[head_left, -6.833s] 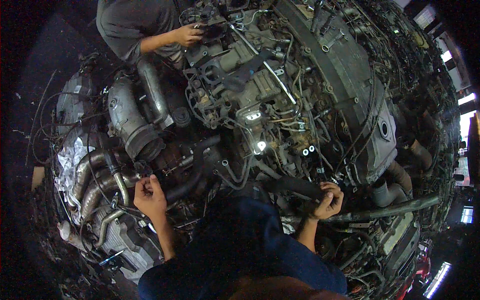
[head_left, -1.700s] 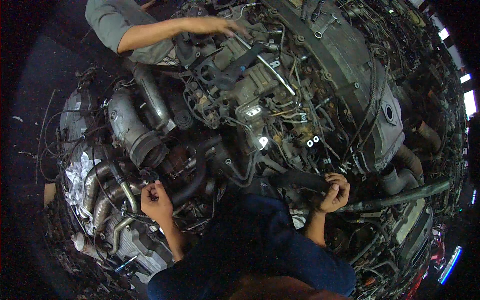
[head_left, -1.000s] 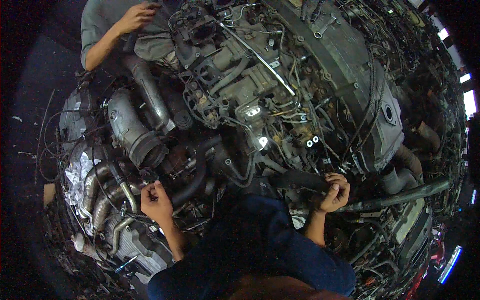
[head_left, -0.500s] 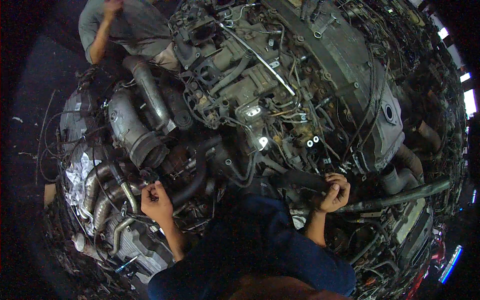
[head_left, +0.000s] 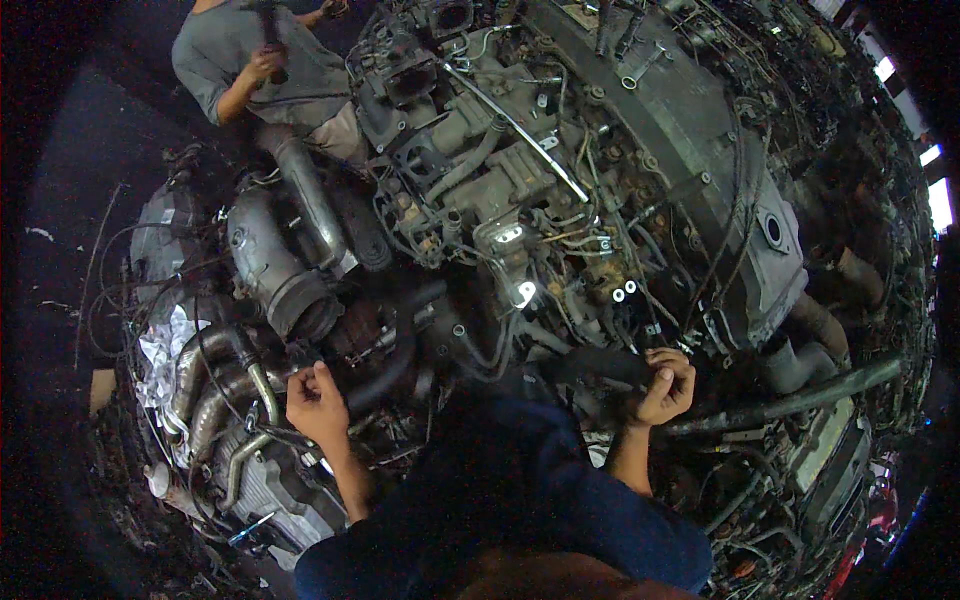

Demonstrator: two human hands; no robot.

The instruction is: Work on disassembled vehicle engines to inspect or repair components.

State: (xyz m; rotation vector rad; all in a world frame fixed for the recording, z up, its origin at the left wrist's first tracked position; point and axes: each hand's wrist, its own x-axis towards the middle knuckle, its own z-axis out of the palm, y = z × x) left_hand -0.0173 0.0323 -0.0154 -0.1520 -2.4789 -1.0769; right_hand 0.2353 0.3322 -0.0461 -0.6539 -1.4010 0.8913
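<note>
My left hand (head_left: 317, 402) is closed, thumb against curled fingers, beside the mouth of a grey metal pipe elbow (head_left: 272, 270). Something dark lies at its fingertips, too dim to name. Across from it, my right hand (head_left: 666, 388) is also closed, with the thumb pressed to the bent fingers near a dark hose (head_left: 600, 365). Whatever either hand may hold is hidden. Between and beyond them spreads a large, greasy engine (head_left: 500, 175) with pipes and brackets. Two pale washer-like rings (head_left: 624, 291) show on it, left of thin cables.
A co-worker in a grey shirt (head_left: 235, 60) stands at the far left, gripping a dark hammer-like tool (head_left: 268, 40). A long shiny rod (head_left: 515, 130) and a wrench (head_left: 645, 68) lie on the engine. Shiny curved pipes (head_left: 205, 385) and a blue pen-like object (head_left: 252, 528) are at left.
The co-worker's near hand has come down, and a dark tool now shows in it. My two hands keep nearly the same closed pose; the view has shifted slightly.
</note>
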